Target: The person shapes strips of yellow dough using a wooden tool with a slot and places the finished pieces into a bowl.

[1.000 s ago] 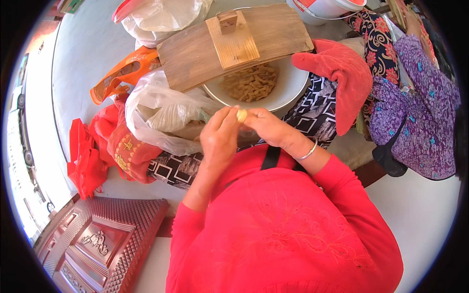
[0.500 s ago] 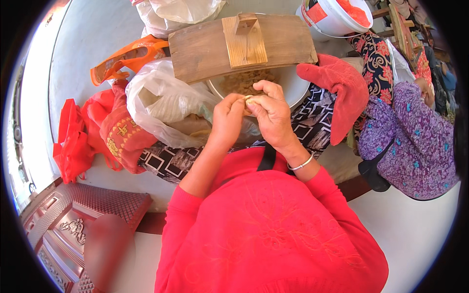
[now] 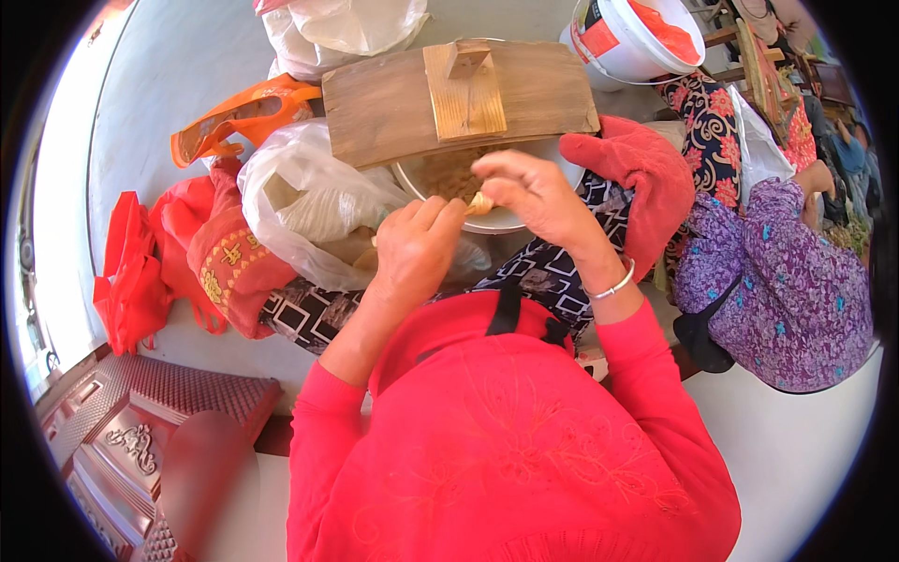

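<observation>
My left hand (image 3: 419, 245) is closed over the near edge of a white basin (image 3: 494, 222), gripping a small yellowish-tan piece (image 3: 479, 203) that sticks out past the thumb side. A pale bit shows at the other side of the fist; whether it is the same piece I cannot tell. Just right of it, my right hand (image 3: 541, 199) is raised with fingers apart, its thumb close to the piece. In the basin lie many brownish pieces (image 3: 449, 176), partly hidden by my hands and by a wooden board (image 3: 375, 108) with a block on it.
A clear plastic bag (image 3: 314, 178) stands left of the basin, near an orange bag (image 3: 243, 112) and a red bag (image 3: 131, 281). Red cloth (image 3: 641, 187) lies at the right. A white bucket (image 3: 623, 47) stands far right; a person in purple (image 3: 787, 281) sits right.
My hands, together over the basin before, have drawn apart. The left has moved left and nearer with the piece; the right has loosened its fingers and shifted right.
</observation>
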The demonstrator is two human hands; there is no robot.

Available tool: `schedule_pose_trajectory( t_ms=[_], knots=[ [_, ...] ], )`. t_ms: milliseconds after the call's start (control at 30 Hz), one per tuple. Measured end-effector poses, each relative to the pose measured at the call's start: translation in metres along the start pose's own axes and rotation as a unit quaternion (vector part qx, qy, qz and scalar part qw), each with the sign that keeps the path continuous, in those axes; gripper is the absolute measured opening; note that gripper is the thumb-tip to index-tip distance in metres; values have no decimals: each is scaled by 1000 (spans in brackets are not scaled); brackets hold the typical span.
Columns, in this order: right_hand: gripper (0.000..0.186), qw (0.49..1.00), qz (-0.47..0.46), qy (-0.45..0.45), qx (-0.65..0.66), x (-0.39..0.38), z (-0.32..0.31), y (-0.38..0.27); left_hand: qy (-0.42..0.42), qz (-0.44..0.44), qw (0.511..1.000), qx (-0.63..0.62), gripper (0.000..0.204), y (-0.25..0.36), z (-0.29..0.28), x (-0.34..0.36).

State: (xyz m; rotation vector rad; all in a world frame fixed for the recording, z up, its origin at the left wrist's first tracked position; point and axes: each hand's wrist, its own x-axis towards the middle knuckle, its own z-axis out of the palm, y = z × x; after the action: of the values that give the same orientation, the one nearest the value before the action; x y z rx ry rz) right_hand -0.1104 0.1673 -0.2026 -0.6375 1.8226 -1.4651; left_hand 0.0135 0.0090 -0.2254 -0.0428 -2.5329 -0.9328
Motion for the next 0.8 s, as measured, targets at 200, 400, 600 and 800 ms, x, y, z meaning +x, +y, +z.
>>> schedule_pose_trajectory(
  t_ms=[200,400,600,800],
  knots=[
    [11,969,151,-67,183,8,-20,-4,-124,-238,909,-318,8,-2,2,22],
    [8,985,56,29,159,20,-23,-4,-140,-278,870,-382,6,-21,-1,50],
    [7,990,-32,106,85,48,-29,8,-131,-261,901,-322,16,-61,-3,87],
    [6,985,-41,163,20,75,-33,25,-119,-282,900,-311,15,-83,13,107]
  ],
)
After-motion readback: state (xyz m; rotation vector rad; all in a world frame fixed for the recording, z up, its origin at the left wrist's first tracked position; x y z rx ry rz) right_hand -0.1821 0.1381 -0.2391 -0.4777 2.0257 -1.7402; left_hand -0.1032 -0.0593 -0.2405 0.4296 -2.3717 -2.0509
